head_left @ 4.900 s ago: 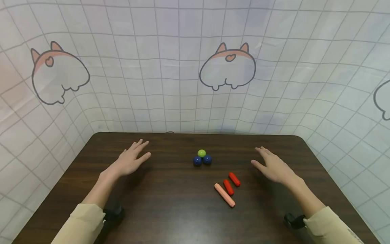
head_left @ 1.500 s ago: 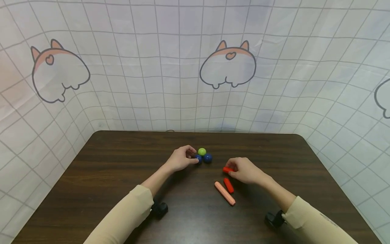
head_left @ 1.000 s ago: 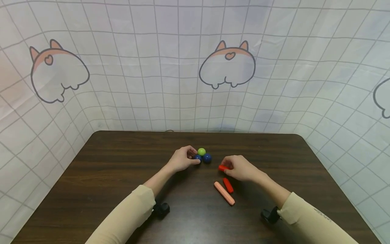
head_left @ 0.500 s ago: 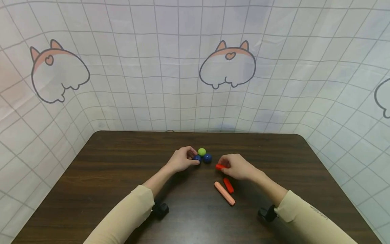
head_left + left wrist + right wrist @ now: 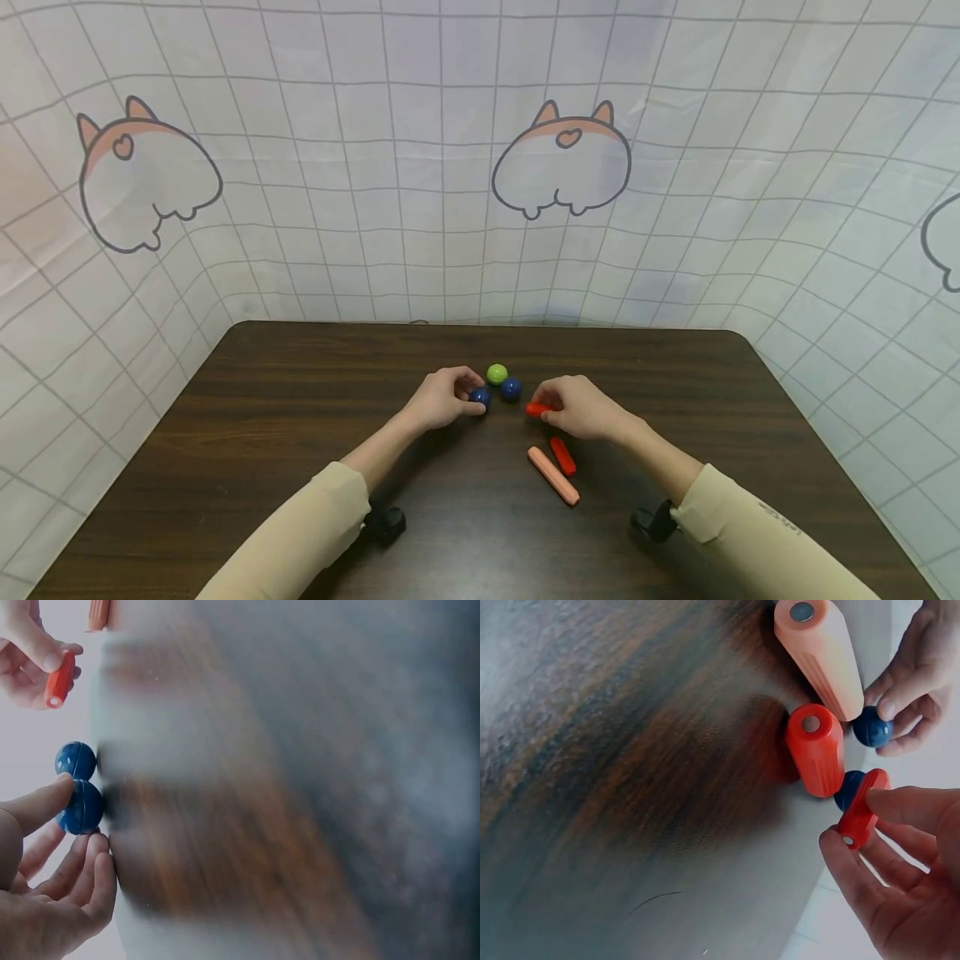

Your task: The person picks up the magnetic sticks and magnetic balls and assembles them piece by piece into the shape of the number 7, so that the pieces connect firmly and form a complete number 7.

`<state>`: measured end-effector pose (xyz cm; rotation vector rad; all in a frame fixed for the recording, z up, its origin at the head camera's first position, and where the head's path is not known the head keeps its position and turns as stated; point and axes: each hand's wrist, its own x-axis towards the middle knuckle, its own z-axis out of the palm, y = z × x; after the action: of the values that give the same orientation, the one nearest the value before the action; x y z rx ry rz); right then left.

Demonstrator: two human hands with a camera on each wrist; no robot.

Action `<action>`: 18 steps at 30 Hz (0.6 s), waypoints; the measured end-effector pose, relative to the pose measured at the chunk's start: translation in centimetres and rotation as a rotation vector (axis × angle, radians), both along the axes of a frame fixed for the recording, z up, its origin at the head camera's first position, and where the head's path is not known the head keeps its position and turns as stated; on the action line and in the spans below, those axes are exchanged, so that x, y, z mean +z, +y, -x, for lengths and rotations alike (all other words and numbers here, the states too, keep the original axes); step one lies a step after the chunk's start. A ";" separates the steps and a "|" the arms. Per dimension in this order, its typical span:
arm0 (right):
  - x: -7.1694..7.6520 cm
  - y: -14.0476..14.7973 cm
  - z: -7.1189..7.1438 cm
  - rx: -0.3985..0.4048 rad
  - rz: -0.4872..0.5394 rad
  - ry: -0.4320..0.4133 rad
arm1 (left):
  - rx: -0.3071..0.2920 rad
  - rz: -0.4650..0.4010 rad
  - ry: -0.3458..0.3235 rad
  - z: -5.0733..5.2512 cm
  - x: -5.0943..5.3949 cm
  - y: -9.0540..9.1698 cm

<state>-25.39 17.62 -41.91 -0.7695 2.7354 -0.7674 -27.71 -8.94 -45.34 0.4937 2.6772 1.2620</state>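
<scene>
My left hand (image 5: 441, 400) pinches a blue ball (image 5: 480, 399) between thumb and fingers, low over the table. To its right a second blue ball (image 5: 512, 389) and a green ball (image 5: 497, 374) sit together. My right hand (image 5: 583, 408) holds a short red rod (image 5: 537, 410) by thumb and fingers, its free end pointing at the balls. In the right wrist view a grey disc shows in the end of that red rod (image 5: 864, 806). Another short red rod (image 5: 562, 457) and a longer peach-orange rod (image 5: 553, 476) lie side by side nearer me.
The dark wood-grain table (image 5: 300, 367) has rounded far corners. Behind it and along both sides hangs a white grid-patterned curtain (image 5: 420, 233) with cartoon animal prints. A black wrist device (image 5: 386, 525) sits below the left cuff, and another black device (image 5: 654, 522) below the right.
Both hands came in from the sides. The right took up a red rod and carried it left toward the balls. Just now the left drew its blue ball away from the other two, toward me.
</scene>
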 end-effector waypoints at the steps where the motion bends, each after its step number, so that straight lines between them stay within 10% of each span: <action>1: 0.0 0.0 0.0 0.002 0.003 0.004 | -0.005 0.000 0.002 0.0 0.0 -0.1; 18: 0.1 -0.9 0.2 0.032 0.072 0.042 | -0.055 -0.005 -0.022 -0.8 0.4 -0.6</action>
<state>-25.61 16.75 -41.84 -0.8513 2.7383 -0.8570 -26.87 -9.59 -44.92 0.5465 2.6244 1.2515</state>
